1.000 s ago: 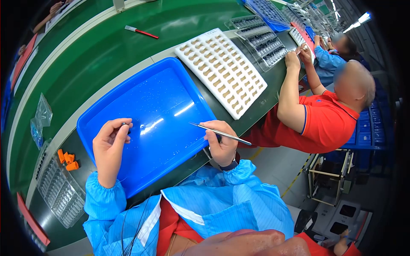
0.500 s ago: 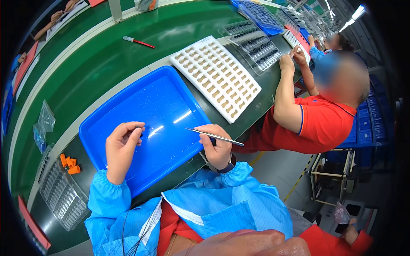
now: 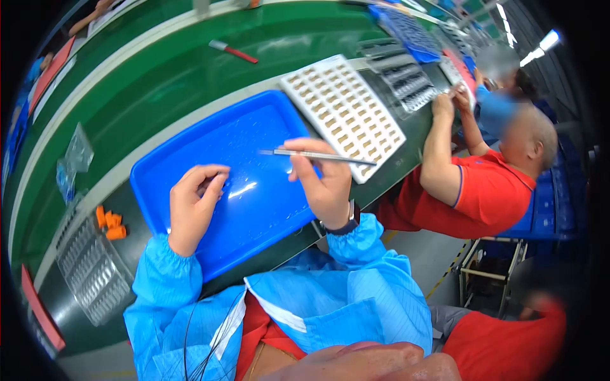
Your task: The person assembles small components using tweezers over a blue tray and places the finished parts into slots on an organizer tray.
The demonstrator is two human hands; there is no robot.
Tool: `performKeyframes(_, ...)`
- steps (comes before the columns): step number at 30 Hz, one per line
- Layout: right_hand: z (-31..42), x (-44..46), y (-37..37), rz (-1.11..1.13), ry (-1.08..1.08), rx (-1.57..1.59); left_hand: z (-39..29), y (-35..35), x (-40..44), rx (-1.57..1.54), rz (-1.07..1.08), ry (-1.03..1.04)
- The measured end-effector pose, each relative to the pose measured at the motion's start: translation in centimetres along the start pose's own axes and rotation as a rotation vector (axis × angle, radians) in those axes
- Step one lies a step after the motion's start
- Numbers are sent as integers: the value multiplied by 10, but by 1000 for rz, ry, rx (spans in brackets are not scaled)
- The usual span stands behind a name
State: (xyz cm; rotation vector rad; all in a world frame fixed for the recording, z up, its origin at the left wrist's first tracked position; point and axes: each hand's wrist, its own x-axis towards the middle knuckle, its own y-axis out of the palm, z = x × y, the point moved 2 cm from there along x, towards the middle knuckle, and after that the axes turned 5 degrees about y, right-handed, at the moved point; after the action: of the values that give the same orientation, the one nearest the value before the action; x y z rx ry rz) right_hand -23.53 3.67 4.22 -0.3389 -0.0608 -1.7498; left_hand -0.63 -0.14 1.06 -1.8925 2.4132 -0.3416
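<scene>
Over the left part of a blue tray point(image 3: 152, 203), my left hand point(image 3: 196, 206) is closed in a pinch; a small dark thing between its fingertips is too hidden to name. My right hand point(image 3: 323, 181) holds a thin metal tool point(image 3: 318, 155), probably tweezers, its blurred tip pointing left over the tray. Small light specks lie scattered on the tray's bottom. Just beyond the tray's right side is a white tray point(image 3: 346, 114) with rows of brown-bottomed slots.
Orange pieces point(image 3: 112, 223) and a clear moulded tray point(image 3: 95, 273) are at the left. A red-handled tool point(image 3: 234, 52) lies on the green surface. A person in a red shirt point(image 3: 473, 190) works at the right beside clear trays point(image 3: 406, 79). Plastic bags point(image 3: 76, 155) lie far left.
My right hand has risen with the metal tool, away from my waist and closer to the white tray. My left hand stays pinched and has shifted slightly up. The camera view has also shifted.
</scene>
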Motion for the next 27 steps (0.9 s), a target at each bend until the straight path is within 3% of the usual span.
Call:
performKeyframes(3,-8,15,26,59,27,-1,3,-4,-2,56,-40,80)
performKeyframes(8,-29,21,41,218,153,-98,8,-12,-4,107,-106,43)
performKeyframes(10,-31,19,43,135,209,-69,11,-14,-7,176,-44,103)
performKeyframes(27,-32,11,49,192,185,-293,23,-16,-9,240,-76,177)
